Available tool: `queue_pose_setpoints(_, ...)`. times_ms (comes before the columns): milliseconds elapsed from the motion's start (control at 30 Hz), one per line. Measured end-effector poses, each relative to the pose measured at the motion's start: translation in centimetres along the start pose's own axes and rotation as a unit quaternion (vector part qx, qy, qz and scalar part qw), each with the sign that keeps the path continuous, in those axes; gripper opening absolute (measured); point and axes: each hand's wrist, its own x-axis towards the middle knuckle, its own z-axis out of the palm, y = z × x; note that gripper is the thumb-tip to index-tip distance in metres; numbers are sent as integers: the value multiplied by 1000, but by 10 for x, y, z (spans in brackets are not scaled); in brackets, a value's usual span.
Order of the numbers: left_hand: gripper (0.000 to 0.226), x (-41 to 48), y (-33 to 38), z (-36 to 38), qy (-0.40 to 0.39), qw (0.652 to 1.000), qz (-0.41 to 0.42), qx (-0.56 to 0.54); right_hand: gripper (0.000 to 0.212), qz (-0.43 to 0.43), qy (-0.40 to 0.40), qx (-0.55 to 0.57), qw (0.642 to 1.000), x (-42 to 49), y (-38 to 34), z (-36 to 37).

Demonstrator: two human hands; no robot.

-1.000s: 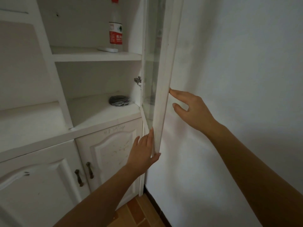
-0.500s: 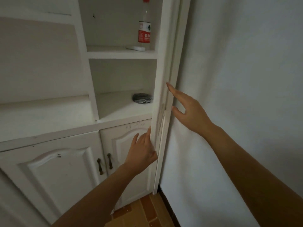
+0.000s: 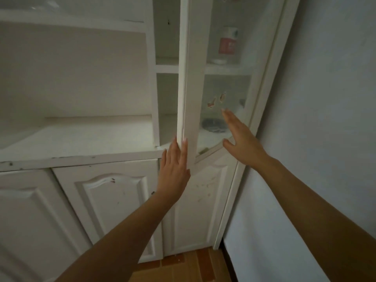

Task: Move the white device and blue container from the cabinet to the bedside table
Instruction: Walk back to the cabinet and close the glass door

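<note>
A glass cabinet door [image 3: 191, 78] with a white frame stands partly swung across the shelves. Behind its glass, a small flat white device [image 3: 219, 61] lies on the upper shelf beside a clear bottle with a red label [image 3: 228, 44]. A dark round object [image 3: 213, 125] rests on the lower shelf. I see no blue container. My left hand [image 3: 175, 167] has its fingertips against the bottom of the door's free edge, fingers straight. My right hand [image 3: 242, 143] lies flat and open on the outside of the glass.
A white ledge [image 3: 81, 143] runs left of the shelves above two shut lower cabinet doors [image 3: 114, 200]. A plain wall [image 3: 325, 119] stands close on the right. Orange floor tiles [image 3: 183, 267] show below.
The glass door has swung from near the right wall leftward across the shelves. My right hand went from the door's back edge onto the glass; my left hand stayed at its lower edge.
</note>
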Motion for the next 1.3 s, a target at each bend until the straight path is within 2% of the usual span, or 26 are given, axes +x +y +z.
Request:
queue_pose_setpoints(233, 105, 47, -48, -3, 1, 992, 3, 129, 77, 1, -10, -30, 1000, 38, 2, 23)
queue_pose_setpoints(500, 110, 78, -95, 8, -2, 985, 9, 169, 78, 27, -20, -81, 996, 88, 5, 59)
queue_pose_setpoints(767, 108, 110, -130, 20, -22, 989, -3, 146, 81, 45, 0, -158, 986, 120, 13, 94)
queue_pose_setpoints(900, 103, 121, -144, 24, -12, 992, 25, 125, 81, 68, 21, -189, 979, 131, 13, 111)
queue_pose_setpoints(1067, 101, 127, -155, 27, -23, 991, 49, 121, 83, 80, 59, -206, 974, 137, 13, 127)
queue_pose_setpoints(1300, 100, 130, -159, 28, -29, 993, 52, 97, 84, 82, 55, -206, 973, 140, 12, 128)
